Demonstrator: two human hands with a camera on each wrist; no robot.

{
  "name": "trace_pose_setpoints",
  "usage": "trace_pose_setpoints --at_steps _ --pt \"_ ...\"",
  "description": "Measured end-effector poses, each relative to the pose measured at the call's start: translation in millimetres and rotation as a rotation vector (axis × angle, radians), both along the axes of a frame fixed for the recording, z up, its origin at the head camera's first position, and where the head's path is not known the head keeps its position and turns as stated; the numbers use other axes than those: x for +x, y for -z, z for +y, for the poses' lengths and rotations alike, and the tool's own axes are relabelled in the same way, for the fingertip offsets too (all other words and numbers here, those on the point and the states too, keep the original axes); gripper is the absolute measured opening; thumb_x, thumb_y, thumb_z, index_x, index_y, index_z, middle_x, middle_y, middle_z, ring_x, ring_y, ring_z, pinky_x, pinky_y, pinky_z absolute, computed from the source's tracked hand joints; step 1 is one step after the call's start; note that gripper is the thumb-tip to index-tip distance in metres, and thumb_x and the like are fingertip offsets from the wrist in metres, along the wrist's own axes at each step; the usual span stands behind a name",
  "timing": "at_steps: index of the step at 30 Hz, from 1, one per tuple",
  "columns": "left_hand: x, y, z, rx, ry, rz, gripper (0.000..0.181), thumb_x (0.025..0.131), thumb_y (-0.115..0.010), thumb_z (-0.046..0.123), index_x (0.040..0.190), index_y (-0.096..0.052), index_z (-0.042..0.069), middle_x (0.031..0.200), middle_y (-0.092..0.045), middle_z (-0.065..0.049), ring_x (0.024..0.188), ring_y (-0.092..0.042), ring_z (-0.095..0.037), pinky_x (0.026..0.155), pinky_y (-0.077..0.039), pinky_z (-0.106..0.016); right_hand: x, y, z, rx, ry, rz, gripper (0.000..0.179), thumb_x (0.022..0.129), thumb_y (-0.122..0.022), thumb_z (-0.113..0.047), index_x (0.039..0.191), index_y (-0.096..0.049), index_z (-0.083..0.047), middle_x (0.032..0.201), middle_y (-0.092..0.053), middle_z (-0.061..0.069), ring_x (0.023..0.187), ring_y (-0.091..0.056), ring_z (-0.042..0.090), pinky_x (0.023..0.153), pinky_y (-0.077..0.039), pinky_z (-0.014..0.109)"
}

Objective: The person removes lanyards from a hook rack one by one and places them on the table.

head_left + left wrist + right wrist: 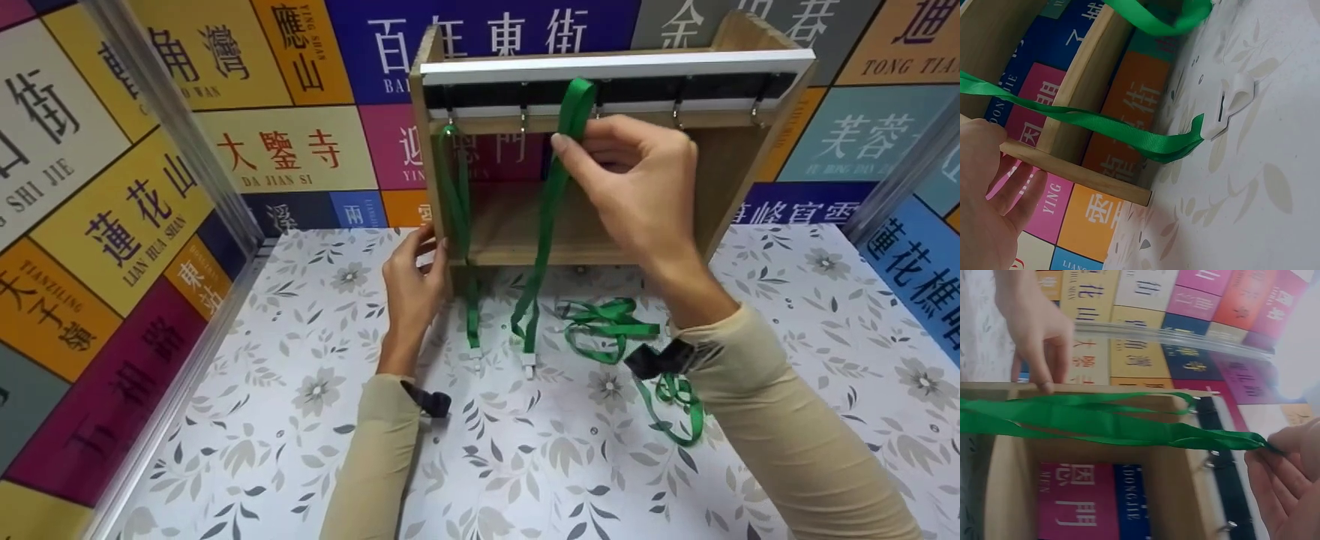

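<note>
My right hand (pixel 645 180) pinches the top loop of a green lanyard (pixel 551 202) between thumb and fingers, in front of the hook rail (pixel 645 91) of a wooden rack (pixel 585 255). From there the strap hangs down to a white clip (pixel 529 365) near the table. A second green lanyard (pixel 463 217) hangs from the leftmost hook (pixel 450 124), its white clip low at the table. At the rack's left side, my left hand (pixel 412 285) holds the side board (pixel 1084 171), thumb on its edge and fingers along the outer face.
Two more green lanyards, one bunched (pixel 615 330) and one looped (pixel 679 394), lie on the flower-patterned table (pixel 300 450) to the right. Several metal hooks line the rail. Colourful sign-printed walls (pixel 292 150) stand behind and to the left.
</note>
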State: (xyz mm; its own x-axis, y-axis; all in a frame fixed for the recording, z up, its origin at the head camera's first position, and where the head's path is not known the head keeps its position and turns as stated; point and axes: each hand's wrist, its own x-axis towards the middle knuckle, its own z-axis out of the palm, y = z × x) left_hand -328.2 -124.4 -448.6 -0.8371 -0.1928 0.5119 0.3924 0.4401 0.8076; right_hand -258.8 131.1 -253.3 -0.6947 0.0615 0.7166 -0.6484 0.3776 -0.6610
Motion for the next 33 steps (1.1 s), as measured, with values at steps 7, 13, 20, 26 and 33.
trace_pose_setpoints --at_steps 7,13,20,26,33 --pt "-0.5 1.3 0.2 0.004 0.0 0.007 0.041 0.108 -0.069 0.031 0.146 -0.068 0.017 0.14 -0.074 -0.004 0.117 -0.077 -0.019 0.092 -0.068 -0.039 20.0 -16.8 18.2 -0.066 -0.126 0.072 0.013 0.094 -0.085 -0.009 0.104 -0.084 -0.001 0.095 -0.084 0.003 0.087 -0.08 0.013 0.085 -0.065 0.023" --pt "-1.0 1.0 -0.4 0.007 -0.001 -0.002 0.041 0.108 -0.069 0.031 0.146 -0.068 0.017 0.141 -0.074 -0.004 0.118 -0.077 -0.02 0.092 -0.068 -0.039 41.2 -17.1 29.1 -0.108 -0.318 0.031 0.013 0.09 -0.085 0.002 0.101 -0.081 0.008 0.094 -0.084 0.009 0.084 -0.081 0.018 0.08 -0.066 0.024" --pt "-0.8 0.1 0.6 -0.004 -0.012 -0.014 0.042 0.108 -0.069 0.034 0.146 -0.068 0.017 0.14 -0.074 -0.005 0.117 -0.077 -0.02 0.091 -0.068 -0.036 49.9 0.3 49.4 0.11 -0.413 -0.097 0.009 0.092 -0.083 0.002 0.101 -0.083 0.003 0.093 -0.083 0.009 0.08 -0.082 0.016 0.073 -0.066 0.024" --pt "-1.8 0.6 -0.5 0.011 -0.012 -0.011 0.044 0.107 -0.07 0.034 0.147 -0.067 0.016 0.141 -0.074 -0.006 0.118 -0.077 -0.022 0.093 -0.068 -0.042 34.4 19.2 66.7 0.377 -0.369 -0.291 0.005 0.096 -0.084 -0.013 0.1 -0.085 -0.014 0.091 -0.083 0.003 0.071 -0.077 0.012 0.061 -0.061 0.021" --pt "-1.7 0.8 0.1 0.012 0.001 -0.014 0.043 0.108 -0.069 0.036 0.146 -0.068 0.017 0.14 -0.074 -0.005 0.118 -0.077 -0.021 0.092 -0.068 -0.038 31.2 36.8 58.8 0.537 -0.284 -0.278 0.005 0.094 -0.087 -0.018 0.1 -0.086 -0.016 0.093 -0.083 -0.001 0.074 -0.076 0.01 0.068 -0.062 0.018"
